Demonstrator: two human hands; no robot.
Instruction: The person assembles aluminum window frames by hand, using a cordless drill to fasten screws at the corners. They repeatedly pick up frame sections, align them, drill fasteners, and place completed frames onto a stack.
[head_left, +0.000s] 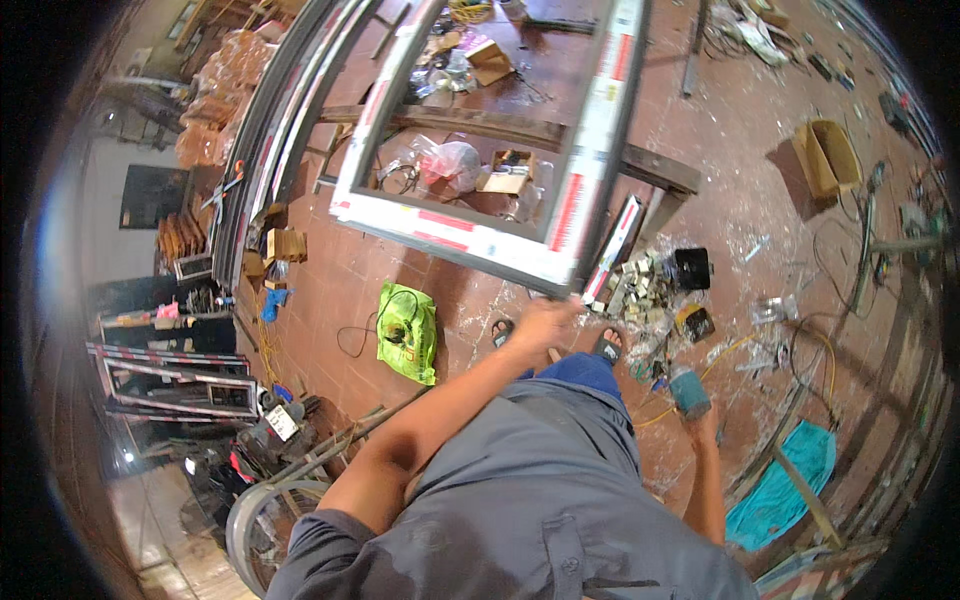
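Observation:
My left hand [541,322] reaches forward and grips the near corner of a large window frame [460,233] with white, red-marked faces, which rests on wooden trestle beams [520,130]. My right hand [703,424] hangs low at my right side and holds a teal power tool [688,392]. My feet in sandals [607,346] stand on the red tiled floor just below the frame's corner.
A bright green bag [408,330] lies on the floor to the left. Loose metal parts and a black tub [690,268] sit by my feet. A cardboard box [825,155] stands far right, long profiles [270,130] lean at the left, and a teal cloth [790,480] lies lower right.

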